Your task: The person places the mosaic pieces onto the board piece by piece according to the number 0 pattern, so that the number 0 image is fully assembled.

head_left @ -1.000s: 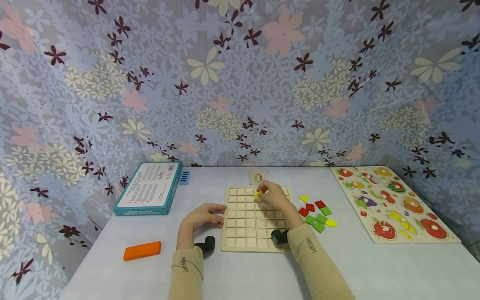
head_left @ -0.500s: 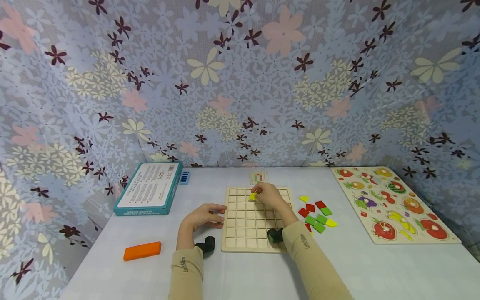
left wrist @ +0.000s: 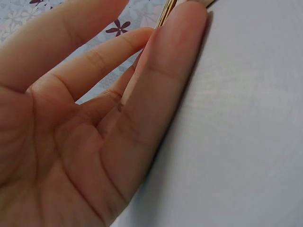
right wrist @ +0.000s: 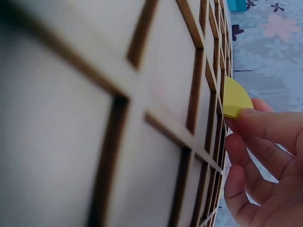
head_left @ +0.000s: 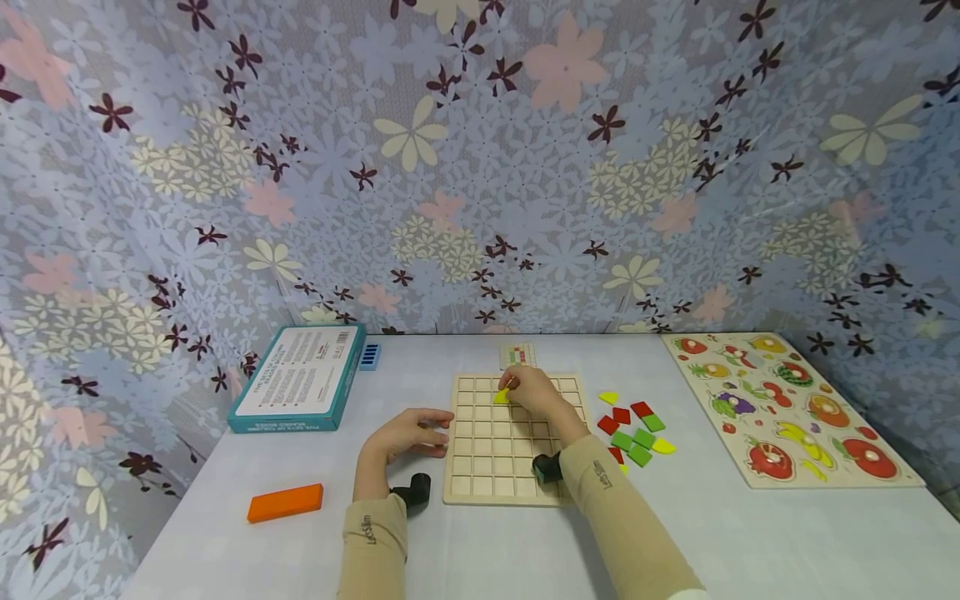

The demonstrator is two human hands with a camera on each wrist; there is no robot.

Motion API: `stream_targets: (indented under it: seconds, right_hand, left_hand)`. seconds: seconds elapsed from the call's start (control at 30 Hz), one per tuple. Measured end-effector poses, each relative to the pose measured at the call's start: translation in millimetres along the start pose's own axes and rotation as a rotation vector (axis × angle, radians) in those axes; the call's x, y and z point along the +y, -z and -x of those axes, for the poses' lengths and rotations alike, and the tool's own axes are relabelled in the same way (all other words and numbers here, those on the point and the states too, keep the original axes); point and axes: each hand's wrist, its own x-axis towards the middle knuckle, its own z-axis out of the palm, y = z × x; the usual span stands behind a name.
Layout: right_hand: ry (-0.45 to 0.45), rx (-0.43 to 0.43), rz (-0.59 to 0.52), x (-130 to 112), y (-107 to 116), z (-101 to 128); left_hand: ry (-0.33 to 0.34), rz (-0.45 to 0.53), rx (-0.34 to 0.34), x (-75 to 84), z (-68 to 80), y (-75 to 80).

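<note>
A wooden grid board (head_left: 480,450) with square cells lies flat in the middle of the table. Over its far rows my right hand (head_left: 534,390) pinches a yellow quarter-circle tile (right wrist: 236,98) between thumb and finger; in the right wrist view the tile's edge is at the grid. My left hand (head_left: 405,433) rests at the board's left edge, fingers extended and touching its side, with nothing in the palm (left wrist: 61,151). Just beyond the board lies a small pattern card (head_left: 517,355), partly behind the right hand.
Right of the board lie several loose red, green (head_left: 642,437) and yellow tiles. Farther right is a fruit puzzle board (head_left: 780,408). A teal-edged box (head_left: 296,375), a small blue piece (head_left: 370,356) and an orange block (head_left: 285,502) lie to the left.
My right hand has carried the yellow tile a short way left across the far rows of the board. The left hand has stayed at the board's edge.
</note>
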Motion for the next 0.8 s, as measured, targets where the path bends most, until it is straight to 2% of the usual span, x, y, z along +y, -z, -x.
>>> stream_targets:
  seconds: [0.17,0.43,0.8]
  right_hand:
    - [0.0,-0.021,0.056,-0.2,-2.2,-4.2]
    - [0.021,-0.034,0.212,-0.4,-2.9,-8.0]
    - [0.001,-0.05,0.258,-4.3,-2.2,-6.4]
  left_hand:
    - [0.005,-0.008,0.004,0.5,0.6,0.8]
    - [0.007,-0.001,-0.004,2.2,0.4,1.3]
    - [0.004,0.003,-0.013,-0.2,-1.3,1.0]
